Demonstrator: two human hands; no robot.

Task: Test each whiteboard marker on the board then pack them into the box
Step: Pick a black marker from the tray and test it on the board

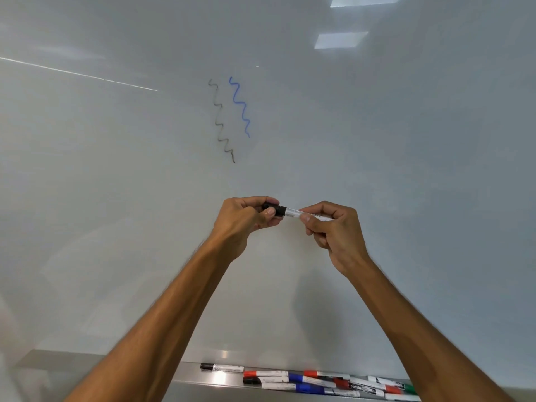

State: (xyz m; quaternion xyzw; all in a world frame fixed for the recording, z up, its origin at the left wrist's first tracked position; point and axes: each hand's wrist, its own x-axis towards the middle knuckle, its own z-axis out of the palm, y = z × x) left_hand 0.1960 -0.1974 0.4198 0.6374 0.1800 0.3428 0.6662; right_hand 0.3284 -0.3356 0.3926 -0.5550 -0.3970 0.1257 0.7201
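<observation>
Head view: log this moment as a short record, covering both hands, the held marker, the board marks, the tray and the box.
left hand: pinches the cap end of the black marker
right hand: grips the same marker's white barrel
cap: meets the barrel; going on or coming off cannot be told
board: dark squiggle with blue squiggle beside it
tray: loose markers with black, red, blue and green caps
box: not in view

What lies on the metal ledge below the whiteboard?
A loose pile of capped markers: black, red, blue and green caps. The ledge runs behind the right forearm, so more may be hidden.
</observation>
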